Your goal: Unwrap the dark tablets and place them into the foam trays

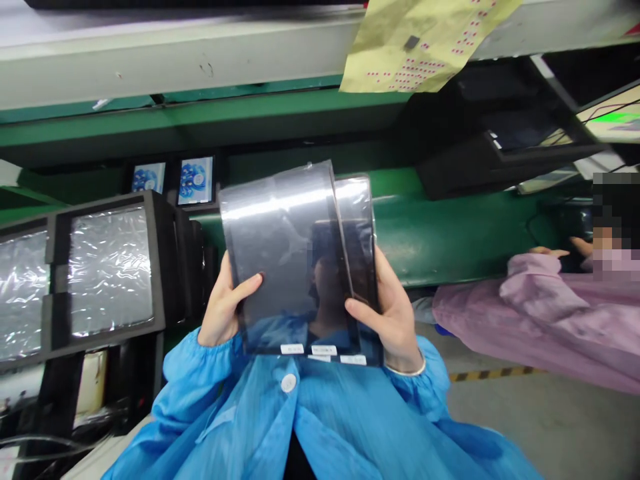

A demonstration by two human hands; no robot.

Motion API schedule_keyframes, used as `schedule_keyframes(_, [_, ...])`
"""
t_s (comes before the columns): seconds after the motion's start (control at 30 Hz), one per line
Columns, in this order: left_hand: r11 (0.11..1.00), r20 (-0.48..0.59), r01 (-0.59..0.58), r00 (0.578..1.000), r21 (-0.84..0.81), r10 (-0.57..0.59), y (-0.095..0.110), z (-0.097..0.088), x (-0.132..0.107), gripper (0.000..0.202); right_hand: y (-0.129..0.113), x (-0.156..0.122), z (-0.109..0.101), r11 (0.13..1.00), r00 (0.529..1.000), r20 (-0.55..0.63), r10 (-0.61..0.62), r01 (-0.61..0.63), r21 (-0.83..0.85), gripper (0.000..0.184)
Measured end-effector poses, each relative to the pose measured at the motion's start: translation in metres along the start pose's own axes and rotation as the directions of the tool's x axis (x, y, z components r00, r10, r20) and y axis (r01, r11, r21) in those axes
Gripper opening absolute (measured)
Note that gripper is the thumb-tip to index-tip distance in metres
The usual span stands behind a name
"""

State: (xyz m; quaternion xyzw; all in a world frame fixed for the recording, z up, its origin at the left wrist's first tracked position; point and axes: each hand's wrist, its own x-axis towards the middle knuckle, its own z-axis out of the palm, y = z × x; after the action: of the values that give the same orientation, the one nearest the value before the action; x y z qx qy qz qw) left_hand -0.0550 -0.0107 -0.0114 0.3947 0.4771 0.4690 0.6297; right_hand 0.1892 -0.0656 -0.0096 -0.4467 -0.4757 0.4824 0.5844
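Observation:
I hold two dark glossy tablet-like panels upright in front of my chest, each in clear film with white labels at the bottom edge. The front panel [285, 260] overlaps the rear panel [361, 233], which sticks out to the right. My left hand [226, 303] grips the front panel's left edge, thumb across its face. My right hand [393, 307] grips the right side of the stack, thumb on the front. Blue smock sleeves cover both arms.
Black foam trays [107, 270] with film-wrapped panels stand at the left. A green conveyor frame [450, 233] runs behind. A person in a pink smock [540, 313] works at the right. A yellow sheet [420, 40] with red dots hangs above.

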Motion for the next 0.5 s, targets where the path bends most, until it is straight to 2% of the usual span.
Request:
schedule_keyframes(0.07, [0.999, 0.005, 0.051, 0.999, -0.015, -0.051, -0.010, -0.012, 0.020, 0.061, 0.025, 0.009, -0.012, 0.996, 0.994, -0.049, 0.093, -0.093, 0.007, 0.078])
schedule_keyframes(0.13, [0.993, -0.012, 0.115, 0.993, -0.010, -0.115, -0.028, -0.035, 0.040, 0.061, 0.061, 0.018, -0.033, 0.982, 0.978, -0.097, 0.186, -0.188, -0.010, 0.080])
schedule_keyframes(0.27, [0.976, -0.161, 0.214, 0.966, 0.049, -0.204, -0.076, -0.093, 0.074, 0.069, 0.142, 0.033, -0.085, 0.952, 0.923, -0.261, 0.283, -0.303, -0.036, 0.098])
schedule_keyframes(0.33, [0.968, -0.186, 0.243, 0.956, 0.056, -0.229, -0.101, -0.112, 0.085, 0.069, 0.171, 0.039, -0.103, 0.946, 0.909, -0.288, 0.301, -0.322, -0.027, 0.099])
schedule_keyframes(0.4, [0.971, -0.202, 0.231, 0.956, 0.064, -0.214, -0.122, -0.120, 0.093, 0.068, 0.191, 0.045, -0.112, 0.947, 0.908, -0.294, 0.299, -0.319, -0.021, 0.097])
schedule_keyframes(0.5, [0.978, -0.210, 0.182, 0.965, 0.105, -0.157, -0.145, -0.119, 0.107, 0.067, 0.211, 0.057, -0.113, 0.951, 0.912, -0.292, 0.288, -0.308, -0.024, 0.091])
